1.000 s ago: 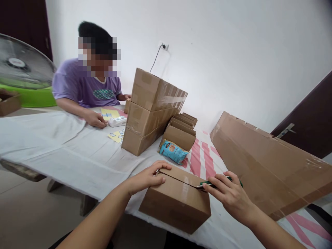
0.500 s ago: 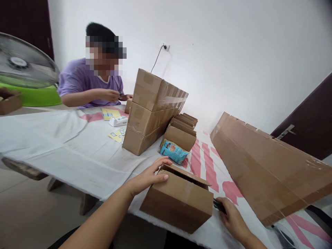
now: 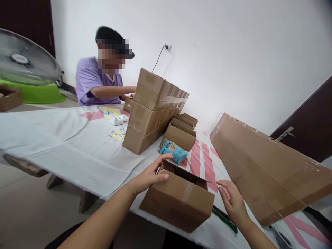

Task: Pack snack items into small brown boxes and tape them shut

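A small brown cardboard box (image 3: 178,200) sits at the near table edge, its top flaps parted along the slit tape. My left hand (image 3: 149,176) rests on the box's left top corner, thumb on the near flap and fingers spread on the far flap. My right hand (image 3: 233,202) hovers just right of the box, fingers extended and holding nothing. A green-handled cutter (image 3: 225,218) lies on the table below my right hand. A blue snack packet (image 3: 173,151) lies just beyond the box.
A stack of taped cartons (image 3: 153,110) and a row of small boxes (image 3: 183,129) stand mid-table. A long flat carton (image 3: 267,169) leans at the right. A person in a purple shirt (image 3: 100,81) sits opposite. A fan (image 3: 26,60) stands at left.
My right hand drew the cutter off the box's right end, laid it on the table and rose open. The box flaps have parted. The person opposite moved their arms toward the stacked cartons.
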`<state>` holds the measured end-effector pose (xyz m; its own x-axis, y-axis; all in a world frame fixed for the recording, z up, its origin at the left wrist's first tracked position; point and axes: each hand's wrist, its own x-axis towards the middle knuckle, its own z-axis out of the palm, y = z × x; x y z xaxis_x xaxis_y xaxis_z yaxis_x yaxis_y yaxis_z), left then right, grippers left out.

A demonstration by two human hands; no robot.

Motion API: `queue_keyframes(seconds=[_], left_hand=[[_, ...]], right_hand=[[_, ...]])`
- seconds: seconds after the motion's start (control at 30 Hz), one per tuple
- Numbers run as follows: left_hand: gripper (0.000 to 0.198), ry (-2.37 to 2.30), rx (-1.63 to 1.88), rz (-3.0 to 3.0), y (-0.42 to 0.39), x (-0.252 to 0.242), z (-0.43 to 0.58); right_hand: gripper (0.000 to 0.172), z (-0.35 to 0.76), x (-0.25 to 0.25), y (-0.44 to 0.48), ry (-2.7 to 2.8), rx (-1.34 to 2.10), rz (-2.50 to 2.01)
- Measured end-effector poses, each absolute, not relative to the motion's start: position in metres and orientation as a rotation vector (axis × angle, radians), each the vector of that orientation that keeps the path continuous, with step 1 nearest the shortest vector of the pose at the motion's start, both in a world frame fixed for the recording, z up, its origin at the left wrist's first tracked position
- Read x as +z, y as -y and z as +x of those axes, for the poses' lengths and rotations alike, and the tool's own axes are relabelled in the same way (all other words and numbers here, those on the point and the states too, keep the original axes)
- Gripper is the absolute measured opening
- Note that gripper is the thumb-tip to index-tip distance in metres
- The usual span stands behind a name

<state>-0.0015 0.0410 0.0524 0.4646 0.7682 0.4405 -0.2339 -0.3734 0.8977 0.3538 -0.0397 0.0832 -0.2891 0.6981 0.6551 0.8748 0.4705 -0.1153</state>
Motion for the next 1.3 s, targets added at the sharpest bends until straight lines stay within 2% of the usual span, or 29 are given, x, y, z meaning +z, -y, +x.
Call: queue_keyframes(seconds=[0.1, 0.23, 0.43, 0.97, 1.17, 1.3], left_hand=[[0.046, -0.443, 1.170, 1.621, -0.041, 0.053, -0.001], [0.032, -0.461, 1.146, 1.675, -0.040, 0.057, -0.002], [0.033, -0.452, 1.119, 1.691, -0.036, 0.061, -0.002], [0.036, -0.504, 1.073, 1.707, -0.035, 0.062, 0.001], [0.035, -0.534, 1.078, 1.708, -0.034, 0.063, 0.002], [0.034, -0.540, 1.081, 1.717, -0.035, 0.062, 0.003]], right_hand=[[0.020, 0.307, 0.117, 0.043, 2.178, -0.354, -1.044], [0.023, 0.253, 0.134, 0.038, 2.349, -0.339, -0.863], [0.020, 0.225, 0.131, 0.023, 2.503, -0.376, -0.861], [0.018, 0.252, 0.120, 0.038, 2.448, -0.454, -0.859], [0.023, 0.258, 0.116, 0.038, 2.495, -0.603, -0.702], [0.028, 0.258, 0.115, 0.035, 2.552, -0.516, -0.655]])
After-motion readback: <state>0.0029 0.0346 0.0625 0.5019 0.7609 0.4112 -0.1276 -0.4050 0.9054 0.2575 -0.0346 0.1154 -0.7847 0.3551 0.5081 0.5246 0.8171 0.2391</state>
